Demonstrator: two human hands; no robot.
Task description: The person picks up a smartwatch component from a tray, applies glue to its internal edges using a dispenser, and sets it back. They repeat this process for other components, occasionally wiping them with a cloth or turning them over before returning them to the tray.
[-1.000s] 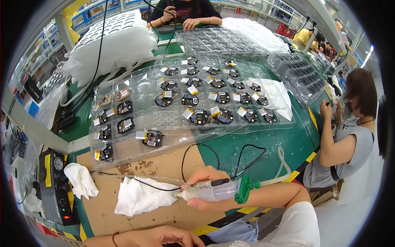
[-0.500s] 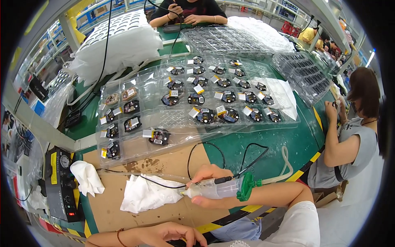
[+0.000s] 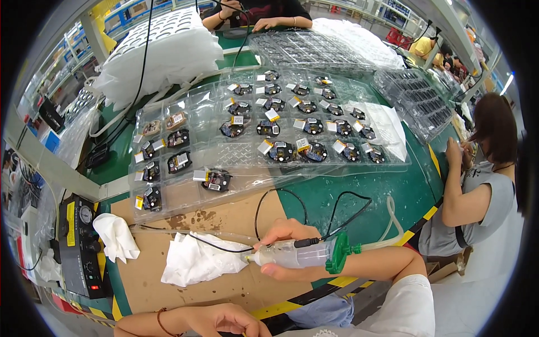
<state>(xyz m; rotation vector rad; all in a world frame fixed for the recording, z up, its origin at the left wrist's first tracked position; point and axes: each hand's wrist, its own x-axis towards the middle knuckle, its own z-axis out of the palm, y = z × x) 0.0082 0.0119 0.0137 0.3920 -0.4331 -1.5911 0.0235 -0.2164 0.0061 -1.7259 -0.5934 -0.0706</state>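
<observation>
My right hand (image 3: 288, 229) is closed around a clear dispensing syringe (image 3: 292, 256) with a green cap (image 3: 338, 253), held nearly level. Its tip points left, just past the edge of a crumpled white cloth (image 3: 196, 261). From the cap runs a pale air hose (image 3: 388, 224). My left hand (image 3: 227, 321) has its fingers curled at the lower edge. What those fingers hold is mostly cut off by the frame. Beyond the syringe lies a clear plastic tray (image 3: 236, 154) with several black circuit assemblies (image 3: 216, 181) carrying small silver-and-yellow battery packs.
A black controller box (image 3: 80, 250) with a gauge stands at the left beside another white cloth (image 3: 116, 238). Black cable (image 3: 306, 210) loops over the brown cardboard (image 3: 146, 281) and green mat. One co-worker (image 3: 483, 191) sits at the right, another (image 3: 275, 14) across.
My left hand has shifted slightly lower and left, and the black part seen under its fingers is out of view. The syringe stays in my right hand. The view has moved a little.
</observation>
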